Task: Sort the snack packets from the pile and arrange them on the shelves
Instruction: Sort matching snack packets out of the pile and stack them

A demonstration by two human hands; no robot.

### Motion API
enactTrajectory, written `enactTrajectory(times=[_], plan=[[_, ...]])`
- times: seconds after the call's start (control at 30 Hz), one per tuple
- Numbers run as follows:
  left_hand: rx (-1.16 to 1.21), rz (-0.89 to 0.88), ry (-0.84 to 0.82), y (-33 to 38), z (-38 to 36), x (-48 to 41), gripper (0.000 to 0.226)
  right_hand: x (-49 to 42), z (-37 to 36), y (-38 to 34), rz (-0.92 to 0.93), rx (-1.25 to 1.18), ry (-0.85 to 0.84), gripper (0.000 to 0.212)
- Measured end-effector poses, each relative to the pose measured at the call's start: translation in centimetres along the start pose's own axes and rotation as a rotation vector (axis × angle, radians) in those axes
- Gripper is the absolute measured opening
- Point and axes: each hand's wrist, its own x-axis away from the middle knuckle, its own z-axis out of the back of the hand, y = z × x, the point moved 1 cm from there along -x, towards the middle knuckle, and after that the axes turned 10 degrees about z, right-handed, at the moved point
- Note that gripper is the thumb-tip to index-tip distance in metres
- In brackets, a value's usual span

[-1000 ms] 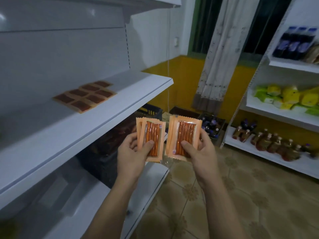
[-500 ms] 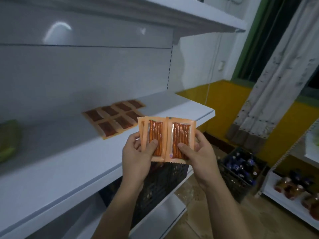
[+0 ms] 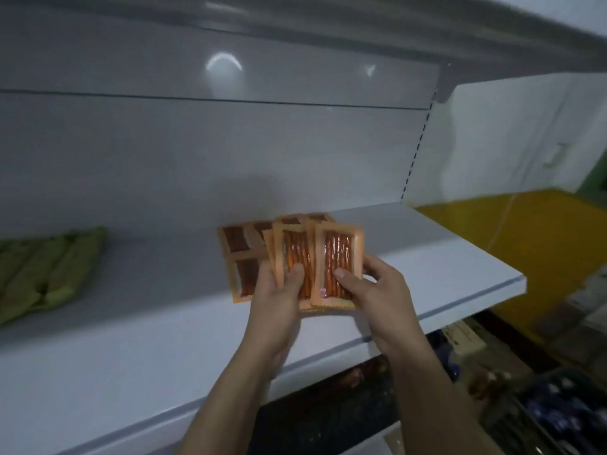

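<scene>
My left hand grips an orange packet of snack sticks, thumb on its front, with more packets stacked behind it. My right hand holds a second orange packet the same way, overlapping the first. Both are held over the white middle shelf, above a flat group of orange-and-brown packets lying on the shelf. The hands hide part of that group.
Green packets lie on the shelf at the left. An upper shelf overhangs. Below the shelf edge is a dark crate; a crate of bottles stands on the floor at the right by a yellow wall.
Both hands carried the orange packets up and forward, from in front of the shelf edge to over the shelf above the laid-out packets. The view turned left toward the shelf.
</scene>
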Motion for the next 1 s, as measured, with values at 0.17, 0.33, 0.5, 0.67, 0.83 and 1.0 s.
enactTrajectory(times=[0.17,0.33,0.5,0.67,0.83,1.0], plan=[[-0.024,-0.032,-0.052,0.3,-2.2,-1.2,0.032,-3.9,0.8,0.8,-0.002,-0.025,-0.083,0.014],[-0.204,-0.154,0.112,0.0,-4.5,-3.2,0.026,-7.3,2.2,1.6,0.006,0.008,-0.18,0.016],[-0.22,-0.191,0.177,-0.9,-6.3,-3.7,0.016,-9.2,4.0,2.5,0.005,0.012,-0.263,0.015],[-0.103,-0.174,0.308,-1.8,-6.6,-3.6,0.03,-10.2,5.0,2.9,-0.029,-0.093,-0.296,0.012],[-0.025,-0.206,0.473,-2.1,-6.1,-2.7,0.032,-13.1,7.8,4.1,-0.056,0.004,-0.087,0.009],[-0.043,-0.243,0.6,-2.3,-5.2,-1.2,0.032,-14.4,8.5,6.0,-0.221,-0.002,-0.224,0.039]])
